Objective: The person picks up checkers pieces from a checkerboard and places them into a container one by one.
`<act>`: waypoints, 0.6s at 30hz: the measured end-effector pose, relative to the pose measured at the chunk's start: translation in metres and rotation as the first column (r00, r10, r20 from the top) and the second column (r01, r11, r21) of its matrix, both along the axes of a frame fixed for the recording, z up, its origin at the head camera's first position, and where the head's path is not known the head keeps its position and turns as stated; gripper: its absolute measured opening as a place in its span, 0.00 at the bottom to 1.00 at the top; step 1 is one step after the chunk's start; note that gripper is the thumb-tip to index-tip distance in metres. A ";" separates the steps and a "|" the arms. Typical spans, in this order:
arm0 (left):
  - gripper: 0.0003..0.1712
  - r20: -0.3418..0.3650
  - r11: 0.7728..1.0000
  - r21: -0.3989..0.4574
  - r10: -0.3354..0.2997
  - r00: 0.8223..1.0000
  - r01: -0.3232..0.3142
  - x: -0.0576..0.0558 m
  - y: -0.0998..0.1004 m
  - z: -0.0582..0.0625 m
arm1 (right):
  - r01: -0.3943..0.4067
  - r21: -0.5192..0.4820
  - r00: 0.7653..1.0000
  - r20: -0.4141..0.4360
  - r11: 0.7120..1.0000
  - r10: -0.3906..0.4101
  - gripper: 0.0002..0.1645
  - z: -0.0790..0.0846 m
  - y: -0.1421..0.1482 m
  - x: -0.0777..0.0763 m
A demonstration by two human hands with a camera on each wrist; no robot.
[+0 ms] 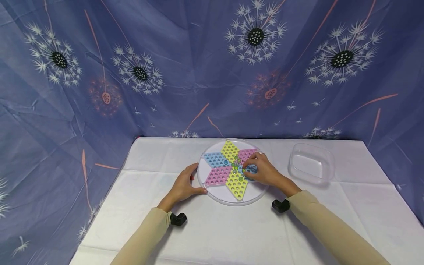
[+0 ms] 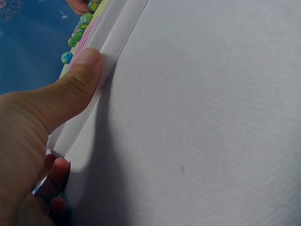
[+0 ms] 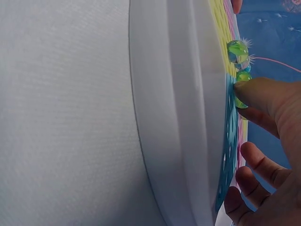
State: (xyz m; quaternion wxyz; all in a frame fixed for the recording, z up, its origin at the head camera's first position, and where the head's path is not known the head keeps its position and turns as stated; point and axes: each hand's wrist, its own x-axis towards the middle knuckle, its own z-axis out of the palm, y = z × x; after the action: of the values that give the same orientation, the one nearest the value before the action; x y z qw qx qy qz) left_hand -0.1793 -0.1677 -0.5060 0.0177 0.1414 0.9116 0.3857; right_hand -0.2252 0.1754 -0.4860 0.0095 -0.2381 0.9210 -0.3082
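Observation:
A round white Chinese checkers board [image 1: 256,192] lies on the cloth, with a star of yellow, pink and blue holed points. My left hand [image 1: 183,187] touches the board's left rim, thumb and forefinger spread along it; the left wrist view shows the thumb [image 2: 77,84] on the raised edge. Over the right-hand blue point, my right hand [image 1: 262,170] pinches a green marble [image 3: 241,98] between thumb and forefinger, other fingers loosely bent. Several green marbles [image 1: 234,166] sit around the star's middle, one marble [image 1: 240,179] on the near yellow point. A blue marble [image 1: 226,162] sits at the left.
To the board's right stands a clear plastic container [image 1: 311,163]. White cloth [image 1: 232,235] covers the table, its back edge close behind the board. A blue dandelion-print curtain [image 1: 198,66] hangs behind and to the sides. Black wrist devices [image 1: 281,206] sit under both cuffs.

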 end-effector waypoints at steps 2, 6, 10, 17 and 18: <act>0.65 -0.001 1.000 0.003 0.002 1.000 -0.002 0.000 0.000 0.000 | 0.004 0.000 1.000 0.011 1.000 -0.004 0.09 0.001 -0.001 0.000; 0.65 -0.003 1.000 0.002 0.000 1.000 0.000 0.000 0.001 0.001 | 0.009 0.001 1.000 0.014 1.000 -0.009 0.09 0.001 -0.001 0.001; 0.65 0.002 1.000 0.005 -0.005 1.000 0.005 0.001 0.001 0.003 | 0.008 -0.002 1.000 0.005 1.000 -0.008 0.08 0.000 0.000 0.001; 0.66 0.005 1.000 -0.008 -0.005 1.000 0.005 0.002 0.001 0.003 | 0.006 0.000 1.000 0.013 1.000 -0.006 0.08 0.001 -0.001 0.000; 0.65 0.002 1.000 -0.011 -0.006 1.000 0.006 0.002 0.001 0.003 | 0.006 0.000 1.000 0.014 1.000 -0.006 0.08 0.001 -0.001 0.000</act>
State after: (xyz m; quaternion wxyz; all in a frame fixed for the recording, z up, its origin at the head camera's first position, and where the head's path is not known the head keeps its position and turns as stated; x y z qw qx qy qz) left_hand -0.1778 -0.1670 -0.5034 0.0207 0.1435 0.9132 0.3808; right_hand -0.2254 0.1742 -0.4846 0.0149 -0.2333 0.9216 -0.3100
